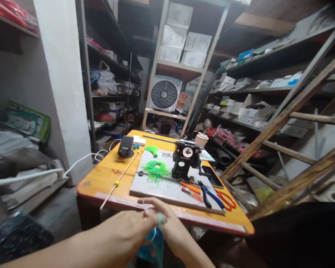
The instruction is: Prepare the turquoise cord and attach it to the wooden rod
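So the orange table (100,178) took up the middle of a pretty cramped storeroom, with a grey board (167,190) lying along its near edge. On the board's far side stood a black winding machine (185,162), and a green tangle of thread (155,171) sat just left of it. Blue-handled pliers (209,195) and red scissors (226,199) lay toward the near right corner. A thin rod (120,180) ran diagonally from the phone stand (125,146) to the near edge.

Both hands were below the near edge, touching each other. The left hand (125,232) and right hand (173,227) were pinched shut on a small teal piece (156,238), which hung mostly downward between them. Couldn't tell exactly what it was, too blurry.
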Demonstrator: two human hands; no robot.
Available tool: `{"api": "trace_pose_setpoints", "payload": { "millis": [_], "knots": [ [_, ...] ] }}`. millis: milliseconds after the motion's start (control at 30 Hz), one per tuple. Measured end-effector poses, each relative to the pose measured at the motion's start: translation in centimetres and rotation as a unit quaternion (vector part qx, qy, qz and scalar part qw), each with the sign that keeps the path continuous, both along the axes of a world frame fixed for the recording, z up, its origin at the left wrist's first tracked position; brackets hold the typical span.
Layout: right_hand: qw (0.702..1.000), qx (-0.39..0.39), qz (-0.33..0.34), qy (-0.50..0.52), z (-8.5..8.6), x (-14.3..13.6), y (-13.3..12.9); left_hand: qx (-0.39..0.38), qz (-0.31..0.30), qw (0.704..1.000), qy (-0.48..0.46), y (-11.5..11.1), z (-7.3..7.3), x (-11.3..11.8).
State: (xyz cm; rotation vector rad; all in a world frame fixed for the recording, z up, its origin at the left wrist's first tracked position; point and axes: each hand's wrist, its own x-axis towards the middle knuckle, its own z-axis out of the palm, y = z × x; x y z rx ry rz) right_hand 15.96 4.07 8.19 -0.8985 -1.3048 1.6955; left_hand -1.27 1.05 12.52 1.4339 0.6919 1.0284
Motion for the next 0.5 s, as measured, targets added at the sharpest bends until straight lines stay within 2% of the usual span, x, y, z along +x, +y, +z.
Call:
{"api": "trace_pose_setpoints", "payload": {
  "millis": [100,200,267,367,500],
  "knots": [
    [0.997,-0.042,0.062,-0.004,-0.4,0.0,0.2,0.021,-0.048,0.995,0.086,-0.1,0.2,0.5],
    [0.997,-0.033,0.068,-0.020,-0.7,0.0,0.5,0.024,-0.048,0.991,0.125,-0.1,0.3,0.5],
    [0.998,-0.002,0.046,-0.045,-0.8,0.0,0.7,-0.001,-0.029,0.987,0.160,0.2,0.2,0.2],
    [0.991,0.084,-0.008,-0.102,-0.7,0.2,1.0,-0.065,-0.004,0.976,0.208,1.3,-0.1,-0.5],
    [0.961,0.201,-0.085,-0.170,-0.5,0.8,0.4,-0.179,-0.026,0.961,0.209,3.0,-1.3,-1.0]
  ]
}}
